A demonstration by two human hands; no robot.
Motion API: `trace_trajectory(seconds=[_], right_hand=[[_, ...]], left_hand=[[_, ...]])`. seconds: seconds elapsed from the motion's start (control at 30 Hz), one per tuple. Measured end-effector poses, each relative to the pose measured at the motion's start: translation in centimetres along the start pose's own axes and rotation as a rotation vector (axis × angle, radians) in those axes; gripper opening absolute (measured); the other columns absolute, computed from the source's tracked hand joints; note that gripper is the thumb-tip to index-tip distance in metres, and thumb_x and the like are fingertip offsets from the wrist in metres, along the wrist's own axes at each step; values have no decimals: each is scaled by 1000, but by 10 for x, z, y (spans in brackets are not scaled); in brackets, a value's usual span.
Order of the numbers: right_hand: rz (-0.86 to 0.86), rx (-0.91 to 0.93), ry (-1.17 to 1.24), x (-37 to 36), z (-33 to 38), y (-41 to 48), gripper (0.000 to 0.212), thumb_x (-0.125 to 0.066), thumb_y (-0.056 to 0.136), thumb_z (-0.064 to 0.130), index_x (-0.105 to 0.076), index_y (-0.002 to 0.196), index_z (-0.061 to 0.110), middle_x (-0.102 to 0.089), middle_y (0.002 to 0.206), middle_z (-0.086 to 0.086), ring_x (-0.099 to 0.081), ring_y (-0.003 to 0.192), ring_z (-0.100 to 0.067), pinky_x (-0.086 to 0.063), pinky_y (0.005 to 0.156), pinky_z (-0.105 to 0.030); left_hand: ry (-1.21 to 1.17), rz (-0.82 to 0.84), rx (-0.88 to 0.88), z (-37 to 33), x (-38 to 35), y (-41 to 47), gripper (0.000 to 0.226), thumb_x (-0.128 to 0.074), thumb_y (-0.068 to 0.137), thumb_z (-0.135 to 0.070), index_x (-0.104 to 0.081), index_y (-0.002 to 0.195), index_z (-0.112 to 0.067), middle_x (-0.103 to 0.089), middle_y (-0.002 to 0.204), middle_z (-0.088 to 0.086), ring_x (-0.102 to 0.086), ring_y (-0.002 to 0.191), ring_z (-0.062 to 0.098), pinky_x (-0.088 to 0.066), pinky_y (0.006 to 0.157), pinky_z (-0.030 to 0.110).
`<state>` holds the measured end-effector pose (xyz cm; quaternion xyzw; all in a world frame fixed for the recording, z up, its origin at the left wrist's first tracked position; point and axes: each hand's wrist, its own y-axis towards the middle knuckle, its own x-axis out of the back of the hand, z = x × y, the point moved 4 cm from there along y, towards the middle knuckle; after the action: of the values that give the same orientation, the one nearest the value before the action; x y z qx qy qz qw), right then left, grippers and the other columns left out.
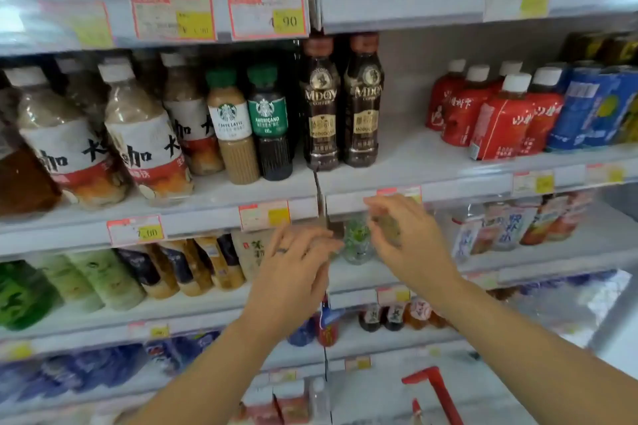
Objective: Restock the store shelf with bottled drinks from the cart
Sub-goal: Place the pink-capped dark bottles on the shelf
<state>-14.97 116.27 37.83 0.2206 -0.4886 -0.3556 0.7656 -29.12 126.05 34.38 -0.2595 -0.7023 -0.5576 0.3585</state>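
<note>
The placing step is in hand: the right hand appears to grip a blurred bottle over the shelf, beside a green-labelled bottle. The left hand reaches in flat-fingered, holding nothing. Next, the bottle needs setting down upright.

Arms outstretched, left hand flat, right hand curled.

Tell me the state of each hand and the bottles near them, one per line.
left hand: open, fingers straight
right hand: grips blurred bottle
blurred bottle: held at shelf front
green-patterned bottle: standing on shelf
MDOY coffee bottles: upright, capped
</note>
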Motion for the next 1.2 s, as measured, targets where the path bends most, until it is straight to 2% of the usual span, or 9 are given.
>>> trace_trajectory(seconds=[0.13,0.3,0.5,0.7,0.77,0.83,0.93,1.07,1.2], right_hand=[[286,-230,13,-53,-22,-112,19,-55,82,16,-69,96,14,-69,86,1,-65,77,-16,-53,71,-29],[748,-594,-69,-115,-54,-249,22,-50,91,15,-66,105,19,-69,99,3,-64,88,-15,-51,79,-27],[983,-934,-173,-158,-89,-363,24,-51,90,16,-62,111,13,-67,106,-12,-62,98,-31,-49,82,-36],[1340,-1086,-150,-212,-100,-463,24,-57,87,17,-59,109,7,-64,104,-13,-61,91,-31,-49,79,-34],[1431,-1112,-136,-225,-98,-497,10,-58,85,20,-59,93,16,-61,95,-9,-60,92,-31,-45,72,-31],[1461,-1123,-148,-235,-99,-523,11,-57,84,26,-48,78,24,-54,89,-4,-55,92,-28,-35,67,-29],[1452,-1168,-187,-244,-104,-542,15,-61,83,26,-51,92,21,-49,94,-6,-49,90,-23,-25,62,-27],[1295,-1207,-174,-248,-108,-545,25,-68,75,20,-55,97,16,-57,89,-5,-55,89,-23,-34,67,-27],[1130,-1086,-51,-255,-87,-518,13,-68,66,25,-56,69,24,-60,73,7,-57,73,-14,-33,54,-19]], left_hand=[[-93,122,110,-1,-57,-101,25,-44,85,-22,-63,101,-25,-64,104,-8,-55,93,12,-31,105,40],[-217,487,417,6,-119,-240,30,-43,82,-20,-69,96,-24,-69,98,-8,-64,91,17,-43,93,36],[-297,608,740,23,-159,-350,28,-62,80,-3,-69,105,-16,-70,104,1,-66,92,25,-49,90,37],[-262,830,901,31,-219,-439,36,-58,86,-14,-58,122,-18,-57,125,5,-47,122,26,-32,108,40],[-267,864,946,30,-232,-457,40,-56,87,-16,-53,127,-17,-52,131,6,-39,128,25,-33,108,40],[-292,870,977,28,-240,-467,43,-55,89,-15,-49,131,-16,-46,136,5,-31,131,23,-37,105,38],[-329,835,992,24,-243,-471,44,-54,89,-12,-47,132,-16,-43,137,4,-27,131,22,-41,99,35],[-336,783,1018,22,-245,-471,43,-56,87,-11,-50,129,-15,-48,133,6,-33,129,24,-39,104,41],[-291,797,967,9,-252,-450,47,-57,86,-19,-47,132,-25,-48,134,1,-36,131,23,-23,112,47]])
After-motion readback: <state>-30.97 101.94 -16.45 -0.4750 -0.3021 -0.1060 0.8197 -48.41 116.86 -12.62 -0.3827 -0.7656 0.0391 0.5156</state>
